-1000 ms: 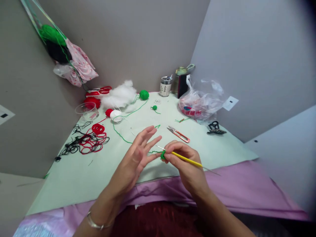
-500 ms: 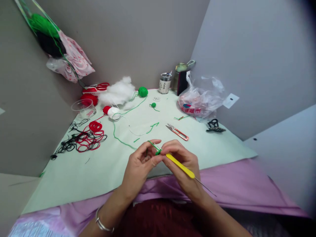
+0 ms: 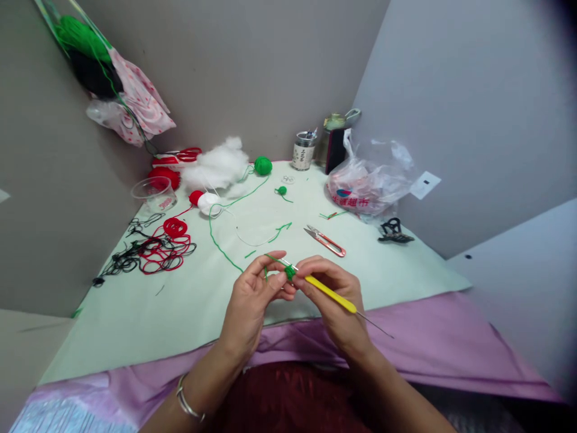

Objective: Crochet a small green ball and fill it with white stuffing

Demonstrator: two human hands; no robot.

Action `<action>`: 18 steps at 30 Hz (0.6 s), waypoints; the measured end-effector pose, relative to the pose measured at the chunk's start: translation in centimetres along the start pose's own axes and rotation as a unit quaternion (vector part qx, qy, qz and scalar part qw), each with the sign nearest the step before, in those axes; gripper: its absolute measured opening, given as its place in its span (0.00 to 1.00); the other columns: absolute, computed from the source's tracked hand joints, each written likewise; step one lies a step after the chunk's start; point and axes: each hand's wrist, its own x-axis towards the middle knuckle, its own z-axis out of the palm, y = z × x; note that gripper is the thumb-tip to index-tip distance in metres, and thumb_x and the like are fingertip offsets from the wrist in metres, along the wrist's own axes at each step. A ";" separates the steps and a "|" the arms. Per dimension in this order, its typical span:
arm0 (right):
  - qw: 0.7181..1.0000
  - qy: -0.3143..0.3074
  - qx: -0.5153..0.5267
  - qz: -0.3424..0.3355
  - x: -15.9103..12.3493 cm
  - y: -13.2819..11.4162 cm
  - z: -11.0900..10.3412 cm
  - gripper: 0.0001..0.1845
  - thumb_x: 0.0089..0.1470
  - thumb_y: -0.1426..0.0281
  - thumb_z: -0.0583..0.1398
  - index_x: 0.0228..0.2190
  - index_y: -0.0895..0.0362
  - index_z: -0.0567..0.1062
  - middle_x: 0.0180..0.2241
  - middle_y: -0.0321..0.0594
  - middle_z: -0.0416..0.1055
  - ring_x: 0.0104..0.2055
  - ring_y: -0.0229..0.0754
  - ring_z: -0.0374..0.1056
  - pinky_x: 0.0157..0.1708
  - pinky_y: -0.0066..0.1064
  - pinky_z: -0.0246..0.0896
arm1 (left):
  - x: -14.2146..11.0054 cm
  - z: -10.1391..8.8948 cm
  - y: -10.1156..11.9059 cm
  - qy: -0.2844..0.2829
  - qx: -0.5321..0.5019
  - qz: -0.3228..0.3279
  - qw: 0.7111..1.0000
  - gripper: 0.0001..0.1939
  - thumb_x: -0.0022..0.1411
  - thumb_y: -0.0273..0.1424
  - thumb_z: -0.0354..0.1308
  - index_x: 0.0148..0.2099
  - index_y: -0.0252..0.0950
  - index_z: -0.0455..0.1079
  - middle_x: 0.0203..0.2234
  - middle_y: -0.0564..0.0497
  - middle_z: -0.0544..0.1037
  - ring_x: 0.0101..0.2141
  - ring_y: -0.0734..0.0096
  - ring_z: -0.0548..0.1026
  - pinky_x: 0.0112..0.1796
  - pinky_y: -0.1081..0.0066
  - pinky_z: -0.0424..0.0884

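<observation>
A small green crochet piece [image 3: 290, 273] is pinched between the thumb and fingers of my left hand [image 3: 252, 296]. Green yarn runs over my left index finger and back across the table to a green yarn ball [image 3: 263, 165]. My right hand [image 3: 336, 294] grips a crochet hook by its yellow handle [image 3: 331, 294]. The hook's metal shaft reaches left to the crochet piece, where the fingertips of both hands nearly meet. A thin metal end sticks out of the handle toward my right wrist. Whether the hook tip sits inside a stitch is too small to tell.
Orange thread snips [image 3: 325, 242] lie beyond my hands. At the left are tangled red and black yarn [image 3: 157, 249], a clear cup [image 3: 155, 195] and white stuffing [image 3: 216, 163]. A plastic bag [image 3: 367, 183], a pen tin [image 3: 303, 151] and a black hair claw [image 3: 394, 231] stand farther right.
My left fingers have shifted their hold, and more of the green crochet piece shows between my hands. The hook has tilted slightly. The camera view has moved a little.
</observation>
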 end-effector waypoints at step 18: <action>0.999 -0.026 -0.023 -0.032 0.1 0.7 0.0 0.07 0.59 0.76 0.67 0.35 0.50 0.83 0.36 0.36 0.77 0.41 0.39 0.73 0.42 0.31 0.67 | -0.1 -0.1 0.7 -0.016 -0.110 -0.076 0.991 0.19 0.55 0.25 0.75 0.50 0.34 0.80 0.28 0.56 0.77 0.27 0.83 0.78 0.31 0.85 0.77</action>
